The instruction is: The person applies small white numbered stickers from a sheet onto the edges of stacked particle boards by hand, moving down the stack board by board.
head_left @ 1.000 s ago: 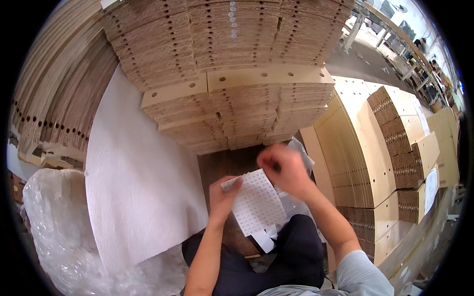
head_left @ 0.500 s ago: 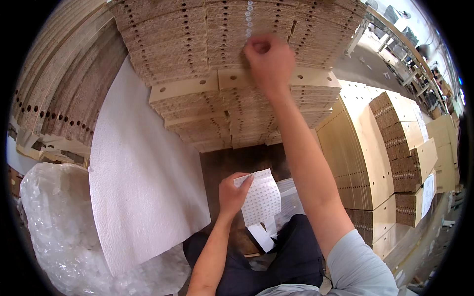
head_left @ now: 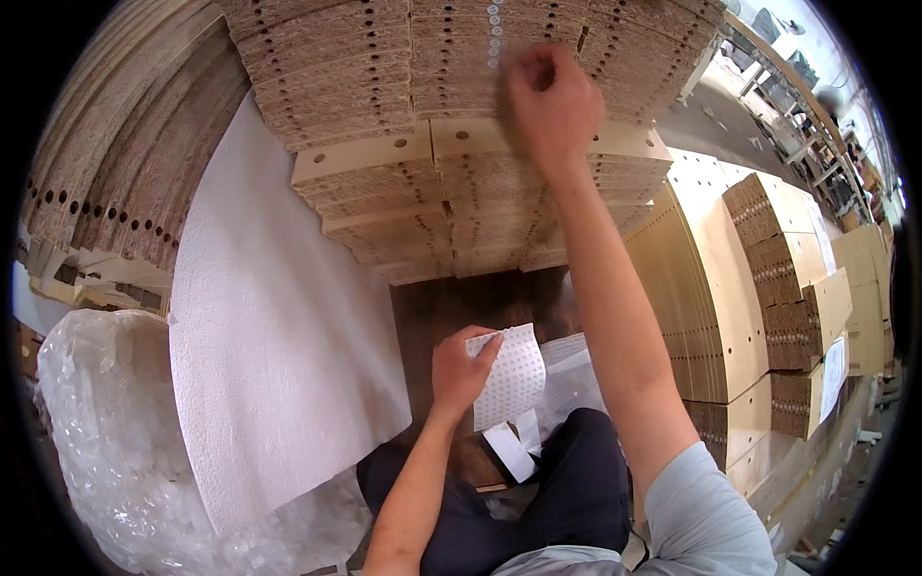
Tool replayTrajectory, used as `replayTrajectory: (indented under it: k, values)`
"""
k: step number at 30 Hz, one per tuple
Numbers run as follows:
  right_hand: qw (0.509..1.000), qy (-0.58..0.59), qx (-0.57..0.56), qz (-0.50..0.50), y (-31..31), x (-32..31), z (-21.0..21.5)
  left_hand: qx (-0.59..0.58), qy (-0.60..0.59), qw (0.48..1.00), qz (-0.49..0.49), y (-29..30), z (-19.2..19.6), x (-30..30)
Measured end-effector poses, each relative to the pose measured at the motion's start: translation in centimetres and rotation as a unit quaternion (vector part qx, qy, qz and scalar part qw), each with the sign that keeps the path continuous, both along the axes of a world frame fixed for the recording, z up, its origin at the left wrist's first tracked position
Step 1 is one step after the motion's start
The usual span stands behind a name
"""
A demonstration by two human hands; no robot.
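Observation:
My left hand (head_left: 462,372) is closed on the upper left edge of a white sheet of small round stickers (head_left: 511,376), the thumb lying on its face, above my lap. My right hand (head_left: 559,108) reaches up in front of a tall stack of chipboard panels (head_left: 336,72). Its fingers are curled into a pinch and slightly blurred; anything between them is hidden. Just left of its fingertips, a vertical line of small round white stickers (head_left: 495,34) sits over the holes in the panel edges. Neighbouring columns show bare dark holes.
A white foam sheet (head_left: 279,336) leans to the left, beside a clear plastic bag (head_left: 115,432). More drilled boards (head_left: 144,144) stand at far left. Pale drilled panels (head_left: 701,288) are stacked on the right. White paper scraps (head_left: 511,451) and plastic film (head_left: 571,379) lie by my knees.
My right hand has drawn slightly right, away from the sticker line. My left hand still grips the sticker sheet. The whole view has shifted a little.

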State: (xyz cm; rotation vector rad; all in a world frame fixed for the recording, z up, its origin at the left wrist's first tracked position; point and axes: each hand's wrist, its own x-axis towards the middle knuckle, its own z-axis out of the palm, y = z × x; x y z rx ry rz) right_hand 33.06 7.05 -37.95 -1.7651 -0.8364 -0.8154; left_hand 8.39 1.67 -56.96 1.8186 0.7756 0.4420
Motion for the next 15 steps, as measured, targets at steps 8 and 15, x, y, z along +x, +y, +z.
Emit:
replayTrajectory:
  k: [8, 15]
  values:
    - [0.996, -0.034, 0.062, 0.059, 0.7, -1.1, -0.5, -0.013, 0.006, 1.000, -0.011, -0.1, 0.3, 0.0]
    - [0.997, -0.058, 0.043, 0.034, 1.5, -0.4, -1.1, 0.007, 0.005, 1.000, -0.010, 0.0, 0.1, 0.0]
